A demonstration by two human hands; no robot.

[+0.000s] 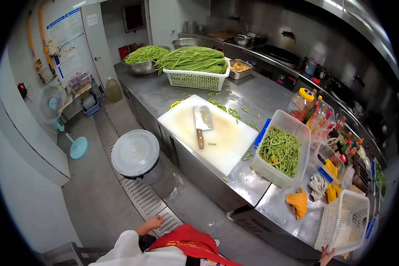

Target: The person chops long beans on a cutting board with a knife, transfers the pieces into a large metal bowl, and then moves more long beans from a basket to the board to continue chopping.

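Note:
At the lower right, my right hand (327, 256) is at the near edge of an empty white plastic basket (348, 221), its fingers gripping the rim. My left hand (155, 221) hangs beside the red apron (186, 239), loosely closed with nothing visible in it. A cleaver (203, 122) with a wooden handle lies on the white cutting board (177, 117), among a few green scraps. To the right of the board stands a clear plastic tub holding cut green beans (281, 150). More cut pieces are scattered on the steel counter.
Long beans (195, 60) fill a white basket at the back, beside a steel bowl of beans (142, 66). Bottles (317, 115), cloths and an orange rag (298, 203) crowd the right side. A lidded bucket (135, 153) and a fan (78, 147) stand on the floor.

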